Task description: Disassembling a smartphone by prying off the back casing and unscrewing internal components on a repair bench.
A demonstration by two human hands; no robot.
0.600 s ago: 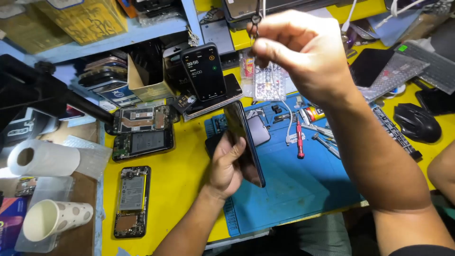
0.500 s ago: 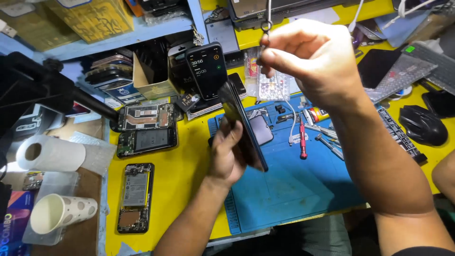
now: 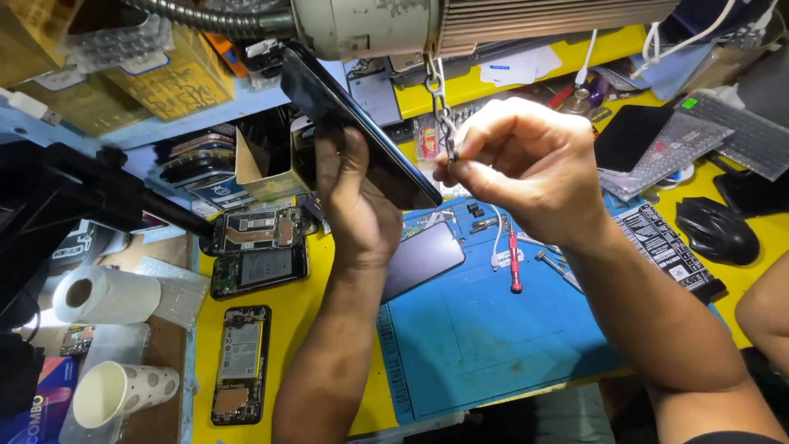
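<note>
My left hand [image 3: 355, 205] holds a dark smartphone [image 3: 345, 115] raised and tilted, its upper end close under a grey lamp head [image 3: 427, 25]. With thumb and fingers, my right hand [image 3: 526, 164] pinches a metal chain [image 3: 437, 90] that hangs from the lamp. Both hands are above a blue work mat [image 3: 493, 329] on a yellow bench.
Opened phones [image 3: 256, 251] [image 3: 238, 362] lie at the left beside a paper roll [image 3: 107, 294] and a paper cup [image 3: 123, 390]. A dark glass panel [image 3: 419, 256] and a red screwdriver [image 3: 514, 263] rest on the mat. A black mouse [image 3: 717, 232] sits at the right. Another person's arm [image 3: 764, 304] shows at the right edge.
My left hand has lifted the phone up toward the lamp. My right hand has kept its grip on the chain and sits lower in view as the camera has moved closer.
</note>
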